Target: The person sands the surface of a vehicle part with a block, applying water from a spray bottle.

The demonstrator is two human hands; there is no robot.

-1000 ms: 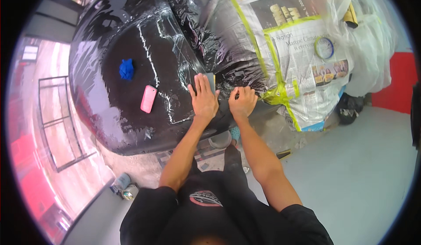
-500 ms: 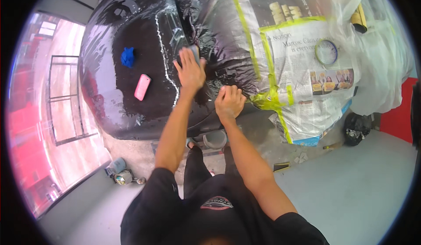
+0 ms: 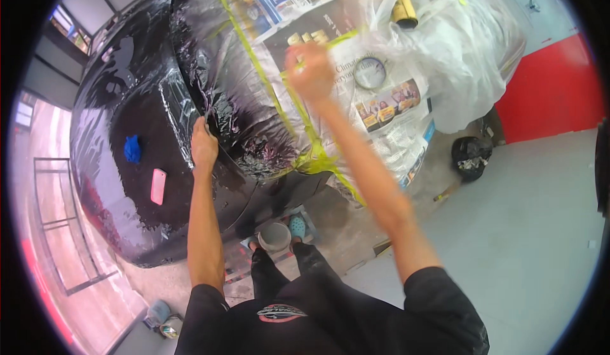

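My left hand (image 3: 204, 144) is on the wet black car panel (image 3: 136, 101), beside its long seam, fingers curled on a small dark pad (image 3: 207, 126), mostly hidden under them. My right hand (image 3: 308, 69) is raised over masking newspaper (image 3: 279, 43) with yellow-green tape, blurred by motion, so its fingers are unclear. A blue crumpled cloth (image 3: 132, 149) and a pink rectangular block (image 3: 158, 186) lie on the panel to the left. A tape roll (image 3: 370, 80) rests on the newspaper, right of my right hand.
Translucent plastic sheeting (image 3: 464, 56) and a yellow tube (image 3: 405, 12) are at upper right. Below, a grey bucket (image 3: 274, 237) stands between my feet. A black bag (image 3: 471, 158) is on the floor to the right, containers (image 3: 162, 320) at lower left.
My right hand has risen from the panel's edge onto or over the newspaper. My left hand stays at the panel's seam, its fingers now more curled. The view has shifted.
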